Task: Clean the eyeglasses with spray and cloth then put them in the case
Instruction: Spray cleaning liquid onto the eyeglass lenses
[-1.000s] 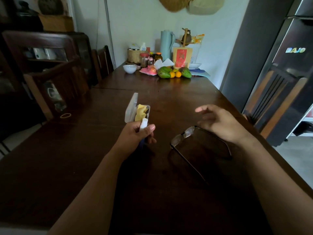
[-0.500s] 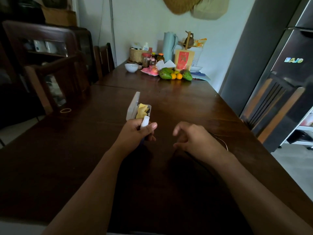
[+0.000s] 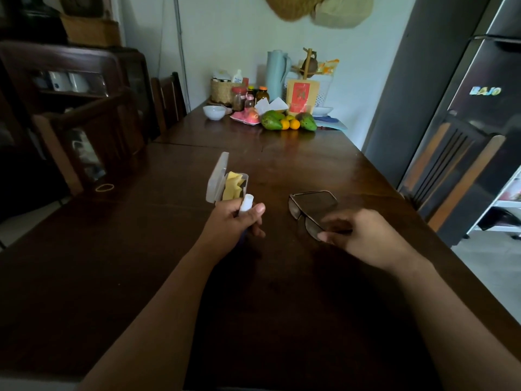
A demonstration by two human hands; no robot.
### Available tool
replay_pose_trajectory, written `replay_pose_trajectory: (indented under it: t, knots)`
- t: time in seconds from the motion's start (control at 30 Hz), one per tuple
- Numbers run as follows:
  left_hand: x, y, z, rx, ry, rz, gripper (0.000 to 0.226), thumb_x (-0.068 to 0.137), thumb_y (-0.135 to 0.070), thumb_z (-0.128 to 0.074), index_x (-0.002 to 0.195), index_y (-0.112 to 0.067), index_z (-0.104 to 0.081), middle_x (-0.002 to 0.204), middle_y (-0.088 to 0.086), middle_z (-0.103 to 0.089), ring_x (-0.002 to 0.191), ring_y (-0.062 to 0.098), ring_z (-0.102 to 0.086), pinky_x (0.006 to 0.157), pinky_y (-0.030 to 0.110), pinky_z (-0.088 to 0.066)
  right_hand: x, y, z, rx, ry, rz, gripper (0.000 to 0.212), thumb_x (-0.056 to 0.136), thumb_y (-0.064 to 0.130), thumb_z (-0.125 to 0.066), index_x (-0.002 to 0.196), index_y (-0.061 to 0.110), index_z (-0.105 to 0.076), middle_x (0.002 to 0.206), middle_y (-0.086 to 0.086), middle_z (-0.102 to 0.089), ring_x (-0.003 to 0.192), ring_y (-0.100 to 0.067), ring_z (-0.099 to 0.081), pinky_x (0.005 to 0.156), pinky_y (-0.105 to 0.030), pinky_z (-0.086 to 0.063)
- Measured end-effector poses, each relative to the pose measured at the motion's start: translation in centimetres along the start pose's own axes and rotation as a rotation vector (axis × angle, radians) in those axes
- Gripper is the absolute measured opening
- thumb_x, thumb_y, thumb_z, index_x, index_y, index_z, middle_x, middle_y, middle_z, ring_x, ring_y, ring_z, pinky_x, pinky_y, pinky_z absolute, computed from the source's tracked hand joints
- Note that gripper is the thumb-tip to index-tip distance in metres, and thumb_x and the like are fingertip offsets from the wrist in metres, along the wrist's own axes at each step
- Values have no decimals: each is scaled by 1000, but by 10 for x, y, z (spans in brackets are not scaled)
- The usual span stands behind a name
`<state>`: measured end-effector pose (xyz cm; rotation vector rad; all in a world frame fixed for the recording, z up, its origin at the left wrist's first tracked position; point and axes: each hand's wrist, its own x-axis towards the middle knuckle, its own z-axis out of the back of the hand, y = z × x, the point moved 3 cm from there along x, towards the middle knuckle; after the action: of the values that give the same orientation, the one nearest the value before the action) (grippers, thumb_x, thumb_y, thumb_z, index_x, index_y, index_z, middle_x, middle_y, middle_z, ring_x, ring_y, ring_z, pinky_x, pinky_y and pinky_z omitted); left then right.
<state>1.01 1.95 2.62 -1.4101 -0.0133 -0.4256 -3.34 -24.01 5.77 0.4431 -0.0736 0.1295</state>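
Left hand (image 3: 234, 221) wrapped around spray bottle (image 3: 246, 203); right fingers (image 3: 328, 235) pinching eyeglasses (image 3: 311, 211) at near rim. Likely light, thin-framed, fragile, smudge-prone: better held by frame, beyond fingertips.

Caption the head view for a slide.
Left hand holds spray bottle; right hand grips eyeglasses beside open case.

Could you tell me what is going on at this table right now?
A person is getting ready to clean a pair of eyeglasses. The left hand holds a small spray bottle, while the right hand grips the glasses on the wooden table. The open case, with a yellow cloth inside, sits behind the left hand.
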Motion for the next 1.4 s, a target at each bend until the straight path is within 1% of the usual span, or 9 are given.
replay_pose_trajectory:
  t: [0.13, 0.33, 0.53, 0.7, 0.8, 0.87, 1.07, 1.2, 1.4]
  knots:
    - [-1, -3, -8, 24, 22, 32, 43, 81, -54, -56, 79, -11, -63, 63, 0, -66, 75, 24, -73, 94, 55, -50, 8, 0, -17, -133, -2, -14, 24, 89, 57, -58, 91, 35, -68, 89, 17, -65, 90, -9, -60, 91, -39, -49]
    - [3, 1, -13, 32, -14, 103, 34, 98, -39, -50, 76, -16, -61, 60, -2, -68, 68, 14, -71, 91, 50, -50, 7, -12, -14, -76, -36, 97, 23, 90, 47, -61, 85, 24, -64, 83, 8, -63, 81, -9, -58, 70, -27, -47]
    - [-2, -1, -18, -91, -73, 50, 31, 83, -47, -56, 61, -32, -70, 59, -3, -66, 61, 20, -63, 67, 44, -53, 1, -14, -1, 26, -114, 229, 24, 83, 44, -66, 83, 20, -70, 79, 0, -67, 79, -15, -62, 72, -28, -47]
    - [8, -5, -23, 42, -42, 220, 47, 104, -38, -39, 69, -12, -55, 52, -1, -64, 66, 22, -65, 80, 46, -53, -5, -9, 2, 179, -256, 385, 49, 82, 53, -54, 90, 10, -76, 86, -9, -73, 85, -19, -66, 77, -31, -48]
    - [3, -13, -26, -22, -87, 195, 53, 97, -56, -41, 65, -15, -51, 50, -3, -53, 47, 13, -52, 47, 27, -46, -6, -4, 3, 261, -344, 461, 49, 86, 49, -54, 85, 5, -76, 85, -13, -73, 85, -23, -68, 76, -34, -50]
    - [0, -17, -30, -28, -113, 194, 60, 93, -65, -43, 56, -19, -49, 47, -2, -45, 39, 10, -39, 40, 21, -33, -5, -2, 3, 333, -412, 488, 47, 85, 45, -57, 82, 3, -76, 84, -15, -75, 85, -22, -69, 75, -34, -51]
    - [7, -18, -29, -23, -170, 296, 60, 94, -56, -40, 46, -21, -47, 44, -2, -40, 37, 11, -34, 45, 24, -29, -5, 1, 3, 435, -505, 542, 20, 82, 35, -65, 86, 19, -77, 87, -6, -78, 87, -17, -70, 72, -35, -53]
    - [11, -15, -25, -42, -192, 331, 62, 91, -61, -39, 45, -19, -48, 42, -3, -39, 35, 10, -34, 41, 21, -28, 0, -3, 0, 463, -483, 542, 43, 85, 44, -63, 83, 3, -77, 80, -15, -73, 77, -30, -69, 64, -42, -50]
    - [17, -10, -17, -104, -170, 370, 58, 89, -53, -35, 43, -19, -44, 40, -2, -35, 34, 12, -31, 39, 18, -29, 3, -3, -4, 511, -458, 584, 30, 83, 33, -69, 84, 4, -76, 82, -8, -71, 72, -24, -68, 65, -35, -49]
